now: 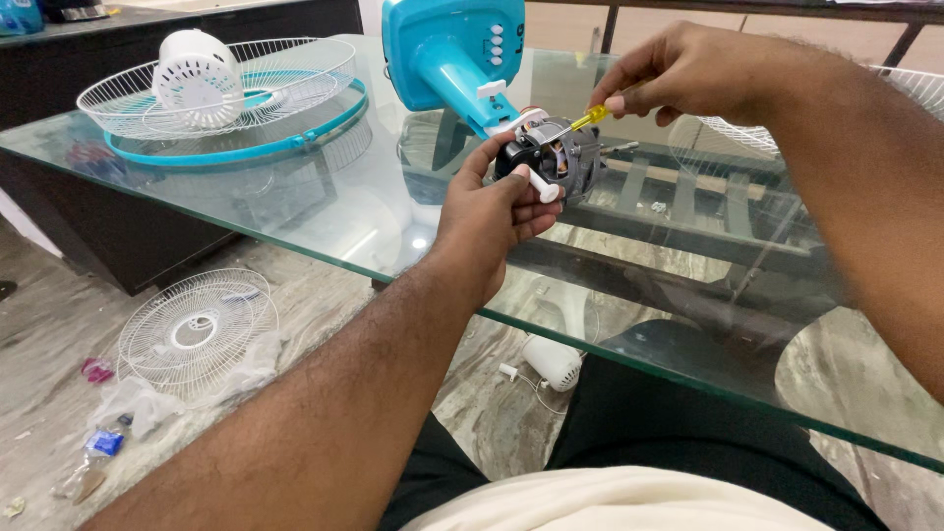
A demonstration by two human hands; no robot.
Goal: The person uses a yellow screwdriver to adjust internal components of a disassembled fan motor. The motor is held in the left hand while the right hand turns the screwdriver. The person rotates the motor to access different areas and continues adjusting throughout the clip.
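we see the left hand [492,211] wrapped around a grey fan motor [553,157], thumb up against its near face and the fingers curled under and round it, one fingertip beside the short white shaft [542,187] that sticks out toward us. the motor sits just above the glass table [295,211], joined to the neck of a turquoise fan body [447,54] that lies on the glass behind it. the right hand [688,74] comes in from the upper right, its fingers pressed together and pinching the yellow handle of a small screwdriver [588,118], whose tip points down into the top of the motor.

on the far left of the table lies a white wire fan guard [295,74] with a turquoise rim ring [236,147] under it, and a white slotted motor cover [197,74] rests inside the guard. on the marble floor [59,334] below lie a second white wire guard [197,334], crumpled clear plastic wrap [133,403] and, seen through the glass, a white rounded part [551,362].
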